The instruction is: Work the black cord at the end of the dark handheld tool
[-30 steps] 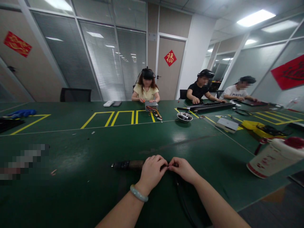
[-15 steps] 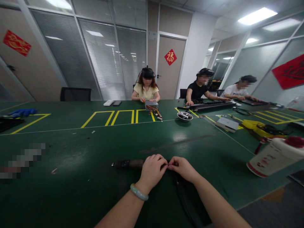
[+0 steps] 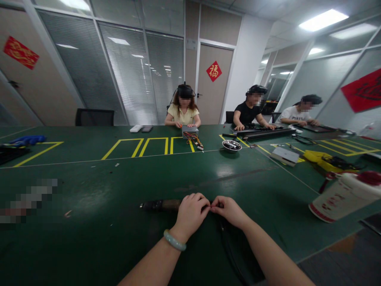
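Note:
An electric screwdriver [image 3: 170, 205], a dark, straight tool with a black collar and small metal tip, lies on the green table and points left. My left hand [image 3: 193, 208], with a pale green bangle at the wrist, curls over its rear part, fingers closed. Fingertips of my right hand [image 3: 228, 210] are pinched together at the tool's tail end, touching my left fingertips. Whatever lies between the fingertips is hidden. A black cable [image 3: 228, 242] runs from beneath my right hand towards the table's near edge.
A large white cup with a red lid [image 3: 345, 196] stands at the right. Farther back are a metal bowl [image 3: 231, 146] of small parts, a silver box [image 3: 285, 156] and a yellow item [image 3: 320, 159]. Three people sit across the table, one at a power supply [image 3: 189, 130].
My hands and the screwdriver stay in place. Across the table, the person in black has moved a hand back along the long dark part.

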